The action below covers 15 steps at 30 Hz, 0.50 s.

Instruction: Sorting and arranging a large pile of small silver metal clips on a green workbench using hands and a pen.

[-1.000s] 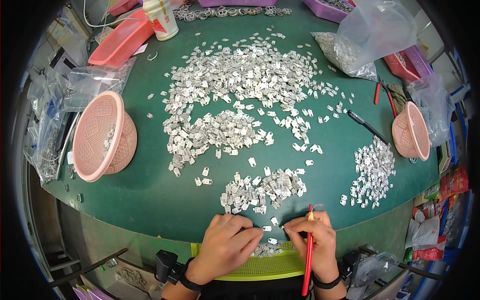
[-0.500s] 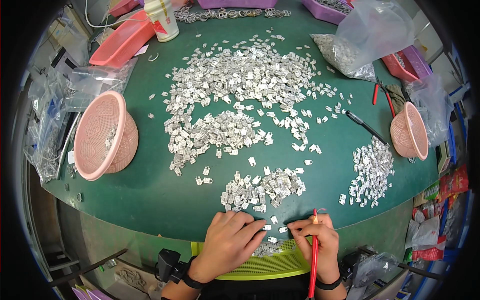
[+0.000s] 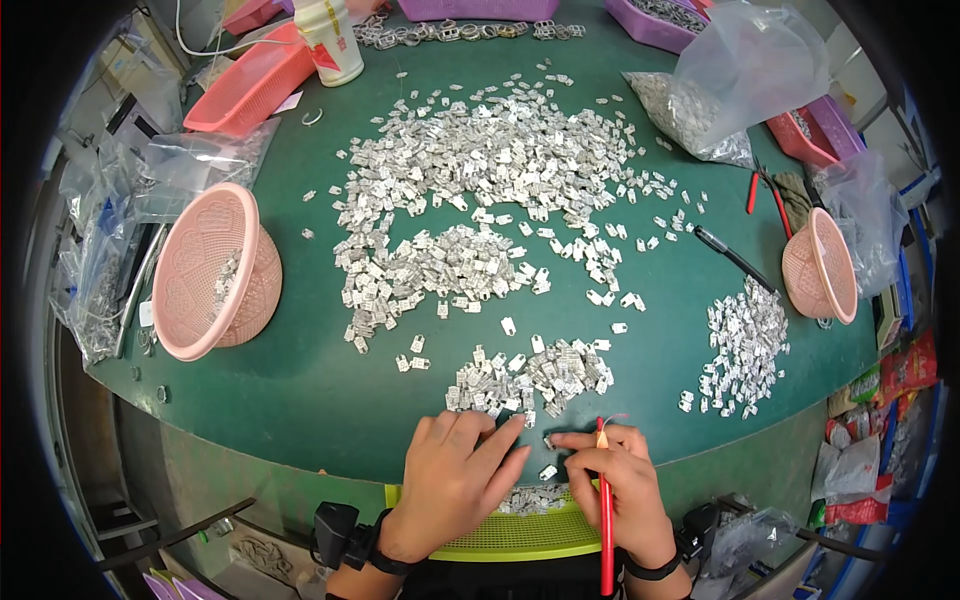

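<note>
Small flat silvery metal tags lie in a near pile (image 3: 545, 372) close to the table's front edge. My left hand (image 3: 455, 480) reaches to the front of that pile with fingers stretched out, its fingertips beside a tag (image 3: 529, 418). My right hand (image 3: 620, 480) is closed around a slim red pen-like stick (image 3: 606, 530) with a pale tip pointing up. My right index fingertip touches a single tag (image 3: 549, 440). Another loose tag (image 3: 548, 471) lies at the table edge between my hands. Below the edge, a yellow-green mesh basket (image 3: 520, 540) holds more tags, partly hidden by my hands.
A large tag heap (image 3: 500, 150) covers the table's middle, with a smaller pile (image 3: 740, 345) at right. Pink baskets stand left (image 3: 265, 290) and right (image 3: 805, 275). A black pen (image 3: 735, 257), red-handled pliers (image 3: 780, 205) and a filled plastic bag (image 3: 690, 110) lie at right.
My left hand has moved forward to the near pile. My right hand has shifted left and slightly away from me with the red stick. Fewer loose tags lie at the table edge between them.
</note>
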Each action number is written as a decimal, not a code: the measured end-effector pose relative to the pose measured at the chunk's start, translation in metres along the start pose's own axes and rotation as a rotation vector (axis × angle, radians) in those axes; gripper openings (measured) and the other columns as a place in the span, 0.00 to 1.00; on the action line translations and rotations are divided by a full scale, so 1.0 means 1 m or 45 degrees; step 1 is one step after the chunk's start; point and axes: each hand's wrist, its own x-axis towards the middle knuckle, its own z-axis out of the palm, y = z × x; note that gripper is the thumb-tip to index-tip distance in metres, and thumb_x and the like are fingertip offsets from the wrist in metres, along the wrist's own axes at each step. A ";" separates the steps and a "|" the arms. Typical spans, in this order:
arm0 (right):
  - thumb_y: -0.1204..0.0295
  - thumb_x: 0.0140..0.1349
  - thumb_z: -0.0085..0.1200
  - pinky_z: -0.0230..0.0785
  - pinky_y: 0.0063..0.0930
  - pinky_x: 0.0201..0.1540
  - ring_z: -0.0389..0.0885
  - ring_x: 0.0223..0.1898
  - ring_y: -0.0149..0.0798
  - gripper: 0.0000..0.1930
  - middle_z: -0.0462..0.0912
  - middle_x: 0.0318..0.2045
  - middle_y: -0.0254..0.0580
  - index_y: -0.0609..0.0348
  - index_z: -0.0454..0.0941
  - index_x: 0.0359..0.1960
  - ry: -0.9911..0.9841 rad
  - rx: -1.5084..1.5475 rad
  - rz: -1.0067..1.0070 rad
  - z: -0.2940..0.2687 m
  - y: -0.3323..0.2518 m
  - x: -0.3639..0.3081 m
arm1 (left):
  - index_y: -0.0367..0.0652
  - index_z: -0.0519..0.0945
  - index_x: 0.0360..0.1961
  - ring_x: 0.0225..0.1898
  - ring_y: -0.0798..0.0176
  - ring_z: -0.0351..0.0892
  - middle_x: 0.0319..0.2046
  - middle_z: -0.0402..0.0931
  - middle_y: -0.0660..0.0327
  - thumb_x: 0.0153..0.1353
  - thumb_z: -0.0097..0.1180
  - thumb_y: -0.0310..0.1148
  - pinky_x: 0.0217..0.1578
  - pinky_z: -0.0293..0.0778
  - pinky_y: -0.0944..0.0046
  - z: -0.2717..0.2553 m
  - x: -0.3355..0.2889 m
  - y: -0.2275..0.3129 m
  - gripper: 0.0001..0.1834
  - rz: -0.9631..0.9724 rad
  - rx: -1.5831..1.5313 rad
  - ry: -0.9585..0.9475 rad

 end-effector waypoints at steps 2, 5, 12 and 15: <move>0.82 0.44 0.57 0.60 0.30 0.44 0.73 0.37 0.38 0.10 0.82 0.38 0.34 0.55 0.73 0.28 -0.055 -0.148 -0.022 0.000 -0.002 0.004 | 0.46 0.82 0.31 0.25 0.65 0.65 0.24 0.68 0.68 0.42 0.65 0.31 0.27 0.58 0.64 -0.001 -0.003 -0.001 0.11 0.030 -0.021 -0.054; 0.81 0.46 0.58 0.61 0.29 0.44 0.73 0.36 0.38 0.09 0.82 0.39 0.36 0.56 0.74 0.29 0.024 -0.010 0.026 0.000 0.004 -0.001 | 0.46 0.82 0.31 0.25 0.64 0.66 0.24 0.68 0.68 0.41 0.66 0.30 0.27 0.58 0.65 -0.001 -0.006 0.000 0.12 0.060 -0.046 -0.068; 0.75 0.55 0.53 0.65 0.26 0.37 0.74 0.33 0.36 0.06 0.82 0.33 0.37 0.61 0.76 0.35 0.214 0.264 0.224 0.001 0.001 0.000 | 0.46 0.81 0.29 0.26 0.64 0.67 0.25 0.69 0.67 0.40 0.67 0.32 0.27 0.59 0.64 0.006 -0.003 0.004 0.11 0.077 -0.113 -0.031; 0.74 0.60 0.49 0.66 0.23 0.31 0.74 0.27 0.32 0.08 0.81 0.28 0.40 0.64 0.76 0.38 0.159 0.334 0.197 -0.006 0.005 -0.003 | 0.46 0.80 0.28 0.27 0.64 0.68 0.25 0.69 0.67 0.40 0.67 0.33 0.27 0.59 0.64 0.011 -0.002 0.011 0.12 -0.005 -0.096 -0.080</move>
